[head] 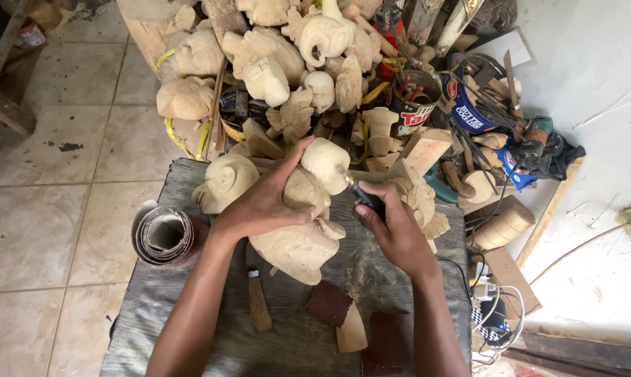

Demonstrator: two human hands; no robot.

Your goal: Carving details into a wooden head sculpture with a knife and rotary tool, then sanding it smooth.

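at the centre of the dusty workbench (399, 279), the left hand (263, 206) is clamped around the pale wooden carving (305, 223), fingers wrapped over its upper body while its broad base rests on the bench; the right hand (392, 227) is closed in a pencil-like grip on a small rotary tool (361, 195), whose tip touches the carving's rounded head; the piece looks stiff and fairly heavy for its bulk, with a dry, dusty surface that should not slip, though thin carved edges near its base seem liable to chip, so the thick middle is likely the safest place to hold it; just beside it on the left lies another rounded carving (225, 181); near the bench's left edge stands a roll of sandpaper (165, 237); nearer the person lie a wooden-handled tool (258, 304) and dark sanding scraps (329, 304); beyond the bench, a heap of unfinished carvings (273, 63) is piled up, with tins of tools (413, 101) to its right.
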